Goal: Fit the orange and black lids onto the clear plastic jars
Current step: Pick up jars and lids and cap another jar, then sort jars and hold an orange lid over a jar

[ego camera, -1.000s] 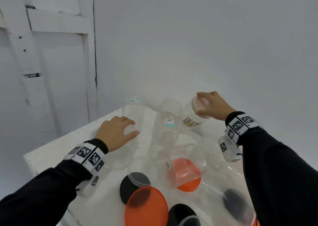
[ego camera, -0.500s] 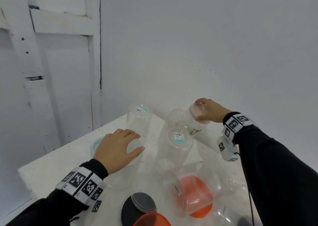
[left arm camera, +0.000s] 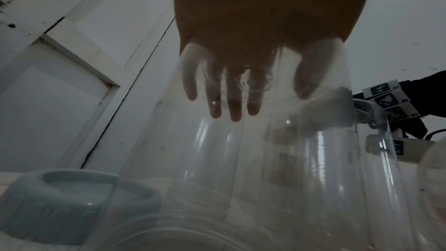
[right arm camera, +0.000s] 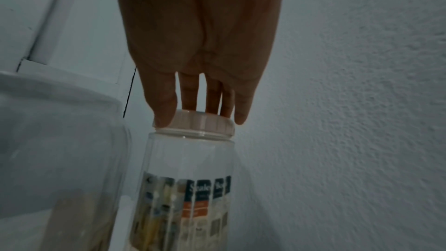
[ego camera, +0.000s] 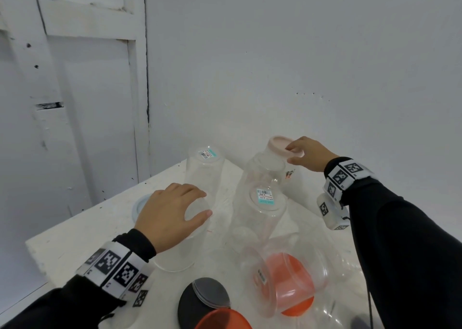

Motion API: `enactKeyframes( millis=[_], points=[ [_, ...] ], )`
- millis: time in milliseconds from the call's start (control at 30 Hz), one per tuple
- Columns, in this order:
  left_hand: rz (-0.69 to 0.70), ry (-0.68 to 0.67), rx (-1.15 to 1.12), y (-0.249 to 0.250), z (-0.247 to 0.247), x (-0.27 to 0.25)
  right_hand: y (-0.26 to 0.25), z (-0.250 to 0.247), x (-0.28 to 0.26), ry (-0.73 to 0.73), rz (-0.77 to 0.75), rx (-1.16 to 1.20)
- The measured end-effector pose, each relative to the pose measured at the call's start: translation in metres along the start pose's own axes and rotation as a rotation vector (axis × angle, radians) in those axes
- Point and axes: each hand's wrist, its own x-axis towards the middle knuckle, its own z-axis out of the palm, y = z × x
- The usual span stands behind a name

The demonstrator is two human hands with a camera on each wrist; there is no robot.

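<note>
Both my hands on jars at the back of the white surface [ego camera: 75, 231].

My left hand [ego camera: 170, 213] has its fingers curled over an upturned clear jar [ego camera: 185, 238]; my right hand [ego camera: 306, 154] has its fingers clamped round the pink lid [right arm camera: 200, 123] of a labelled jar [right arm camera: 185, 188]. Orange lid [ego camera: 222, 320] and black lid [ego camera: 197, 301] lie near me.

Orange lid [ego camera: 222, 320] cut off by the head view's bottom edge.

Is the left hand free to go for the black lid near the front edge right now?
Probably not yet: the left hand grips an upturned clear jar. Once it lets go, the black lid lies close by, only a thin clear disc on top.
</note>
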Motion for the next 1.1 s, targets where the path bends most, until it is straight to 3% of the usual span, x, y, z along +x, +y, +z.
enactKeyframes(
  millis=[333,667,800,1000,1100],
  points=[
    [-0.005,-0.013,0.015,0.001,-0.001,0.0,-0.005,-0.009,-0.016,-0.033,0.01,-0.004],
    [-0.003,-0.018,0.023,0.002,-0.002,0.0,-0.027,-0.064,-0.089,0.127,-0.127,0.134],
    [-0.007,-0.02,0.027,0.003,-0.003,-0.002,-0.054,-0.053,-0.137,0.042,-0.236,0.157],
    [-0.016,-0.03,0.04,0.005,-0.003,-0.001,-0.082,0.003,-0.196,-0.294,-0.436,-0.055],
    [-0.005,-0.02,0.048,0.005,-0.003,0.0,-0.087,0.029,-0.207,-0.313,-0.491,-0.192]
  ],
)
